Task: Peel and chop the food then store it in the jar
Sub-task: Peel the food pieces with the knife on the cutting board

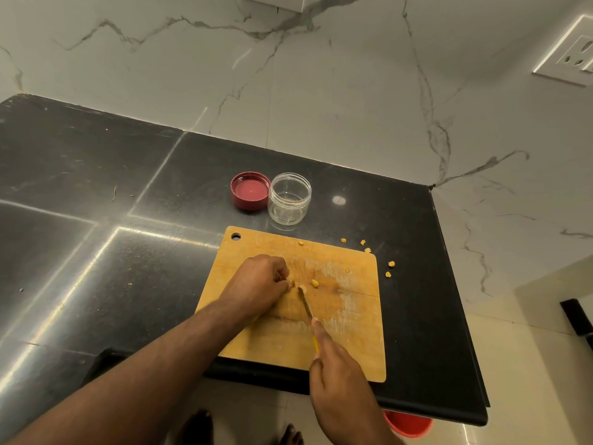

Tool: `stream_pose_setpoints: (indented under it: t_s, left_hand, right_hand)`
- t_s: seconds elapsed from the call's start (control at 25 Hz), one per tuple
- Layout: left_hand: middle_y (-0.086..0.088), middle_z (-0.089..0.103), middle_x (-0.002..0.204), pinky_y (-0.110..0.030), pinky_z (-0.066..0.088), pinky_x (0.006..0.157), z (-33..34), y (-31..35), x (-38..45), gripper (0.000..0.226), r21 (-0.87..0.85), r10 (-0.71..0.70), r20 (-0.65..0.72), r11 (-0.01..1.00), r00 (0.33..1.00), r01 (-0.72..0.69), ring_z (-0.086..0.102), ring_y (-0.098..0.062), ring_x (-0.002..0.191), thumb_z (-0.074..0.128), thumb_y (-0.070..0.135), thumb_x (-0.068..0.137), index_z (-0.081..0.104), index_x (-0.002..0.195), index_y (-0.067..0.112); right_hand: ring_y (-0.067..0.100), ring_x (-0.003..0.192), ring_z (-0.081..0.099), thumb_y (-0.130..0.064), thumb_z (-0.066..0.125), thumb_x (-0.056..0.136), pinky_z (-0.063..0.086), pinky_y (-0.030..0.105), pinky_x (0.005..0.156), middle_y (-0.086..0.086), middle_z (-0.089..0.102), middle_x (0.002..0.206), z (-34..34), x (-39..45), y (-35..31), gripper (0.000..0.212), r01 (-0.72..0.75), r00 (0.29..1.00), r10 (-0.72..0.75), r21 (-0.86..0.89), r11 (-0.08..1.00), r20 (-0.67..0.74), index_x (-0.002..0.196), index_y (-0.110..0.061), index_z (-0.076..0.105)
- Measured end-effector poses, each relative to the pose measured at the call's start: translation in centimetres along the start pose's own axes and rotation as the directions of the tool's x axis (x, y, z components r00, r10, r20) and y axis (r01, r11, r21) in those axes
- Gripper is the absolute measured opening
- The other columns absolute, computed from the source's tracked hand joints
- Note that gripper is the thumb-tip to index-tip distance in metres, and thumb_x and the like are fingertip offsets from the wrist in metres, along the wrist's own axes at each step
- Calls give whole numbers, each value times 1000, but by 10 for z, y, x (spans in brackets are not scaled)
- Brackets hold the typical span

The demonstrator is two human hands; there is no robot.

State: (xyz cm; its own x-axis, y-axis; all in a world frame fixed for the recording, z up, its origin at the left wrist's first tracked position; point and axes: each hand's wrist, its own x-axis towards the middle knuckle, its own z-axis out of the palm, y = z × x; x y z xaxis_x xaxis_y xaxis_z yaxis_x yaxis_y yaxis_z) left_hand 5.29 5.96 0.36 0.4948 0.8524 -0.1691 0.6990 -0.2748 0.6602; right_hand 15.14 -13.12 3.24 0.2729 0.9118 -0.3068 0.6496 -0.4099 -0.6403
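On the board (353, 316), chopping underway
Right hand (337, 377) grips the knife (306, 305), left hand (260, 284) pinches a yellow piece (292, 282) at the blade; open jar (289, 198) sits on the counter (128, 220) behind

Wood, stone and plastic before us

We see a scuffed, matt wooden cutting board (349, 316) on a glossy black stone countertop (96, 220), a clear plastic jar (289, 198), its shiny red plastic lid (250, 190), and veined polished marble wall (321, 75).
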Motion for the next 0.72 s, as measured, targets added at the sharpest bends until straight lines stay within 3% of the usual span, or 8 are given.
stream_pose_setpoints:
  t_s: [0.16, 0.36, 0.48, 0.52, 0.6, 0.72]
  left_hand:
    - [9, 64, 103, -26, 56, 82, 1, -3, -3, 24, -3, 14, 3, 1000, 1000, -14, 59, -7, 91, 74, 25, 89, 67, 112, 25]
    - [9, 65, 102, -26, 56, 82, 3, -5, -3, 21, -20, 3, 1, 1000, 1000, -3, 60, -7, 91, 73, 23, 89, 67, 109, 25]
    - [9, 66, 100, -26, 57, 79, 4, -5, -3, 18, -23, 2, -11, 1000, 1000, -2, 61, -7, 90, 72, 22, 89, 69, 106, 25]
    - [9, 66, 99, -25, 56, 77, 4, -5, -2, 17, -31, -4, -15, 1000, 1000, 4, 61, -6, 89, 72, 22, 89, 69, 105, 25]
    - [10, 66, 97, -21, 53, 71, 3, -5, -1, 14, -57, -18, -18, 998, 1000, 17, 60, -6, 87, 73, 22, 89, 69, 102, 26]
    - [11, 64, 95, -14, 46, 65, 2, -4, 0, 14, -81, -31, -10, 996, 999, 30, 60, -5, 84, 74, 23, 89, 68, 101, 27]
  right_hand:
    - [2, 79, 54, -26, 37, 104, 39, 15, 65, -14, 60, 114, -14, 5, 0, 52, -39, 999, 41, 125, 991, -11, 151, -43, 26]
    - [3, 90, 55, -28, 35, 105, 40, 16, 72, -16, 54, 123, -16, 15, -8, 52, 5, 999, -2, 80, 997, -32, 153, -40, 21]
    - [1, 108, 49, -27, 34, 105, 42, 14, 88, -13, 49, 134, -9, 21, -15, 53, 41, 999, -40, 29, 999, -21, 155, -36, 19]
    - [1, 107, 49, -27, 34, 105, 42, 14, 87, -13, 50, 132, -8, 21, -14, 53, 28, 999, -28, 21, 999, -23, 155, -35, 18]
    - [2, 95, 54, -27, 34, 104, 41, 15, 75, -13, 54, 120, -9, 17, -9, 52, -13, 1000, 13, 22, 1000, -12, 154, -37, 21]
    - [-2, 77, 53, -25, 39, 102, 39, 13, 66, -15, 58, 118, -18, 0, -2, 51, -24, 999, 20, 82, 996, 42, 150, -41, 34]
